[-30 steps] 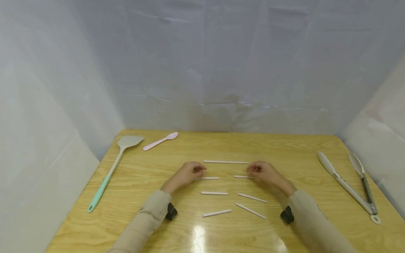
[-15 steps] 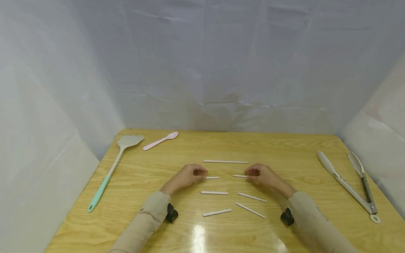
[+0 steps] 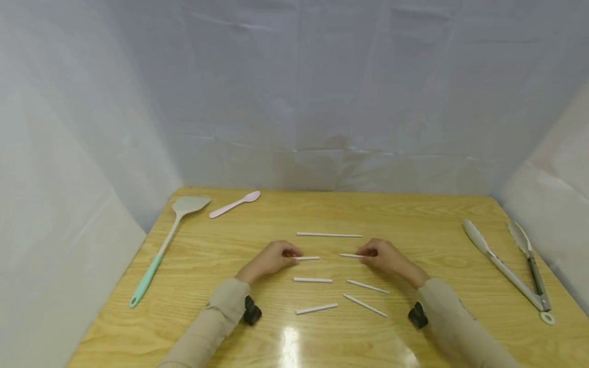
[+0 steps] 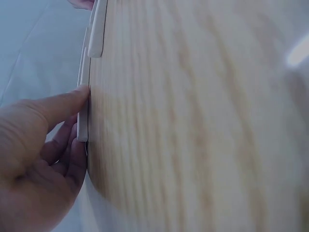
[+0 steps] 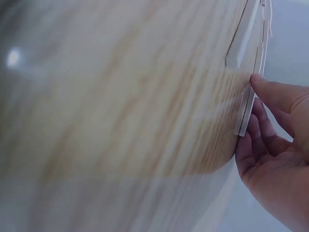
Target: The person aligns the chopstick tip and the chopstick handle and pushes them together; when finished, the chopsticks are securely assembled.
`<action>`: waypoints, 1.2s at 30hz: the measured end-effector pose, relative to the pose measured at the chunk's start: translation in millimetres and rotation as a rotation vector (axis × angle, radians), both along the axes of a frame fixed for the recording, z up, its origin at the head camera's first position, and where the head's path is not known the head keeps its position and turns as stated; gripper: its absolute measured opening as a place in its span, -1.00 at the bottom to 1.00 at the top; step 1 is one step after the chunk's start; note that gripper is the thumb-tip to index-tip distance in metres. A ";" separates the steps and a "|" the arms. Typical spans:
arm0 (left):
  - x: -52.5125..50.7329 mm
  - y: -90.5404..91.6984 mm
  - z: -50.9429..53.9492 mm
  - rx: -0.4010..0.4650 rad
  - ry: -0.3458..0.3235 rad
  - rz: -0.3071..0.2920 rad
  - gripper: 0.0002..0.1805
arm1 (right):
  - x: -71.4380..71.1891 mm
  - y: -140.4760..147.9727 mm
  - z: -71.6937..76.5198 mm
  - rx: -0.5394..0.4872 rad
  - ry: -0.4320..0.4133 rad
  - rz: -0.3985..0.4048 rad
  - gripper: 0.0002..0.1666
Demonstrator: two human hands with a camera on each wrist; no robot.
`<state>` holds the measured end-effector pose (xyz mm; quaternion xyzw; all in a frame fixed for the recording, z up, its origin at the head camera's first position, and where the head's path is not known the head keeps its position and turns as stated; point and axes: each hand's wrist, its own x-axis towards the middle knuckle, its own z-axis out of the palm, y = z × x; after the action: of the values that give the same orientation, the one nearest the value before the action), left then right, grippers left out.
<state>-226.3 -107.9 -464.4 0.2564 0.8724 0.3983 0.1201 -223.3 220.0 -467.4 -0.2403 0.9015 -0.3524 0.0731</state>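
Observation:
Thumb and fingers of my left hand [image 3: 272,258] pinch the outer end of a short white stick [image 3: 309,258] lying on the table. In the left wrist view, that stick [image 4: 83,121] passes between the thumb and fingertips. Opposite it, my right hand [image 3: 388,259] pinches the outer end of another short white stick [image 3: 349,255], which also shows as a stick [image 5: 246,113] between the digits in the right wrist view. The two inner ends lie apart. A longer white stick [image 3: 329,234] lies just behind both hands.
Nearer to me lie more white sticks, among them a level one [image 3: 313,280] and a slanted one [image 3: 365,305]. A turner [image 3: 158,250] and pink spoon [image 3: 234,205] are at the left of the wooden table [image 3: 257,342]. Metal tongs [image 3: 513,276] lie at the right.
Both hands have come slightly nearer to me and lowered onto the two short sticks, their fingertips closing on the outer ends. The sticks have stayed practically in place.

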 end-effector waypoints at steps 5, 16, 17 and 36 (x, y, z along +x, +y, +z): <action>0.4 0.6 0.4 -0.014 0.017 -0.006 -0.79 | -1.4 0.0 -0.8 0.011 0.013 0.006 -0.84; 1.1 2.9 2.0 -0.035 0.024 -0.005 -0.83 | -1.4 -1.4 0.6 0.019 -0.006 -0.002 -0.85; 1.1 2.9 2.0 -0.034 0.028 -0.004 -0.83 | -1.6 -1.4 0.4 0.019 0.000 -0.002 -0.85; -0.1 6.4 5.7 0.047 0.049 0.036 -0.84 | -0.8 -4.2 8.0 -0.044 -0.004 -0.055 -0.84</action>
<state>-226.3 -101.5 -458.7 0.2531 0.8700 0.4144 0.0854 -224.1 215.8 -459.4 -0.2162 0.8997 -0.3745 0.0600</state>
